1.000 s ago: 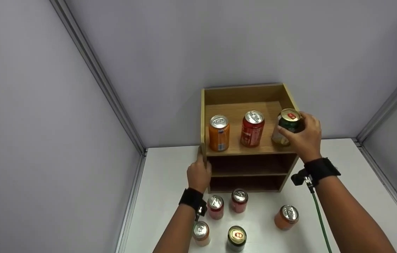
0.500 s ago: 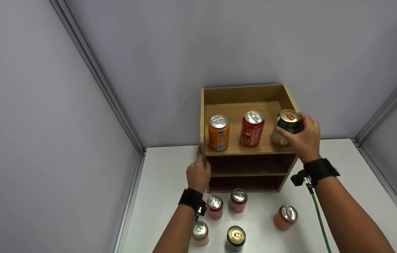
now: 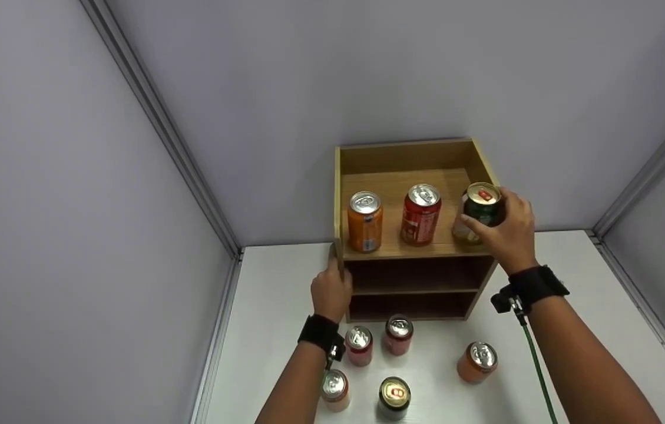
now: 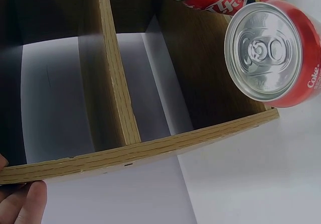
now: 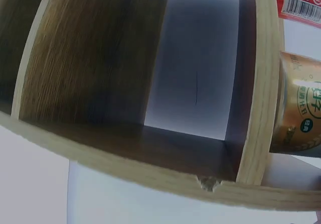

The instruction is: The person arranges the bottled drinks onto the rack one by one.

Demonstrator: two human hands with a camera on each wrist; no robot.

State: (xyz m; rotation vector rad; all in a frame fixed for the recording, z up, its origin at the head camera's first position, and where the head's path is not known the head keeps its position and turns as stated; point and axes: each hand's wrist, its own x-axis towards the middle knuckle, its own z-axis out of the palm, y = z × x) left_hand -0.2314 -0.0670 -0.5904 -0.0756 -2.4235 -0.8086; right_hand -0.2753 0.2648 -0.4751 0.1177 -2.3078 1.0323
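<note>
A small wooden shelf unit (image 3: 406,162) stands against the back wall. My left hand (image 3: 331,294) grips the front edge of its left side panel; in the left wrist view its fingers (image 4: 31,201) show on both sides of that edge. With thumb and fingers curled around it, my right hand (image 3: 509,235) holds a green and gold can (image 3: 479,209) upright at the right end of the top shelf. The same can (image 5: 301,106) shows its gold label in the right wrist view. To its left on that shelf stand a red Coke can (image 3: 420,222) and an orange can (image 3: 365,228).
On the white table (image 3: 276,282) in front stand two red cans (image 3: 359,347) (image 3: 399,337), an orange can (image 3: 476,364) at the right, another orange can (image 3: 335,391) by the left forearm, and a green can (image 3: 394,400). A green cable (image 3: 538,368) trails from the right wrist.
Both hands keep their holds. The view has shifted very slightly; the cans and the shelf unit otherwise stay in place.
</note>
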